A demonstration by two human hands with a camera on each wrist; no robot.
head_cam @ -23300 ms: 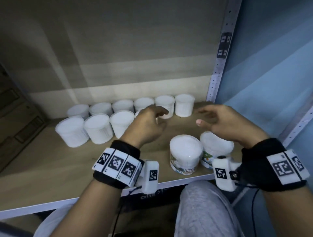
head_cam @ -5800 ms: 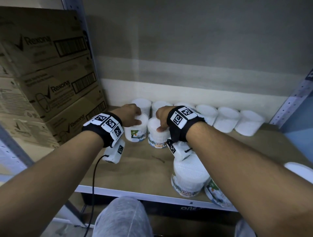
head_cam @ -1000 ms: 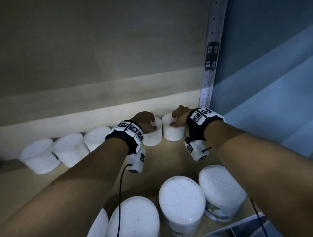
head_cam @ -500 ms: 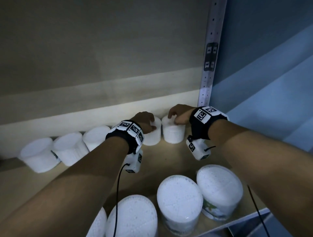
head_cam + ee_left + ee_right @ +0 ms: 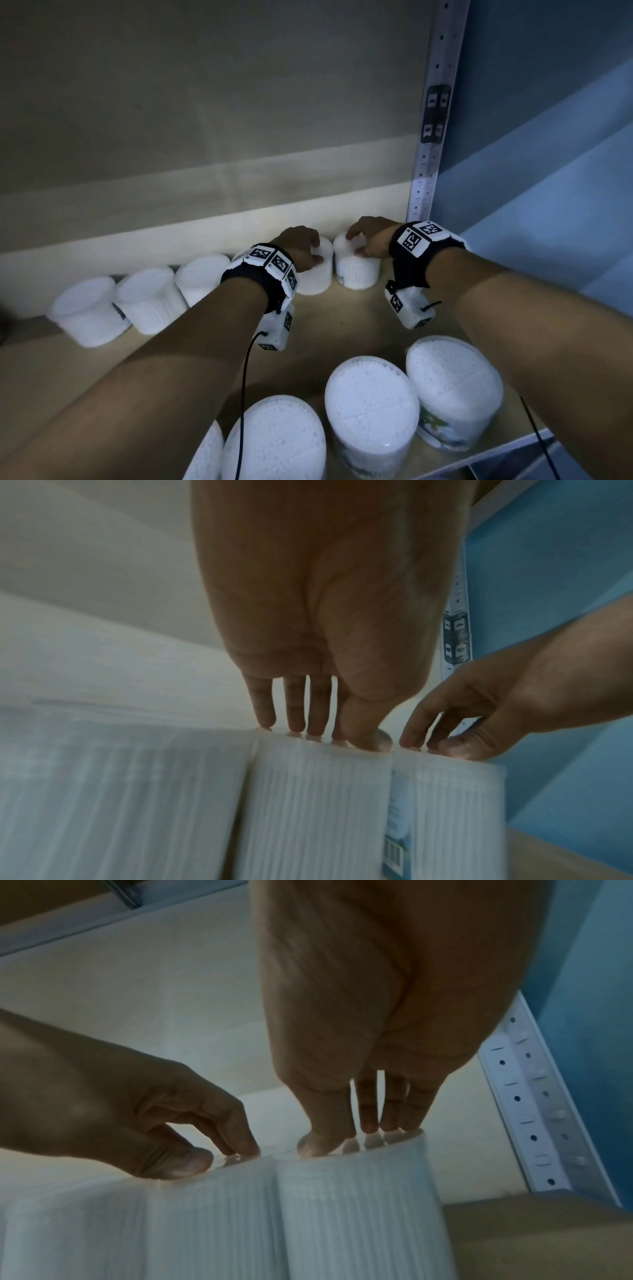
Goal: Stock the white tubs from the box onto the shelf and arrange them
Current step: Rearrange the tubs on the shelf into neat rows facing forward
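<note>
A row of white tubs lines the back of the wooden shelf. My left hand arches over the second tub from the right, fingertips and thumb resting on its lid. My right hand does the same on the rightmost tub. The two tubs touch side by side. The left wrist view shows the left hand touching the top edge of its tub. The right wrist view shows the right hand on the lid of its tub, with the left hand beside it.
Three more tubs continue the back row to the left. Larger-looking tubs stand near the front edge, under my forearms. A perforated metal upright and a blue wall close the right side, just beyond the rightmost tub.
The right hand has shifted from the tub's right side to over its lid. Both hands have stayed on the same two tubs, which have edged slightly back.
</note>
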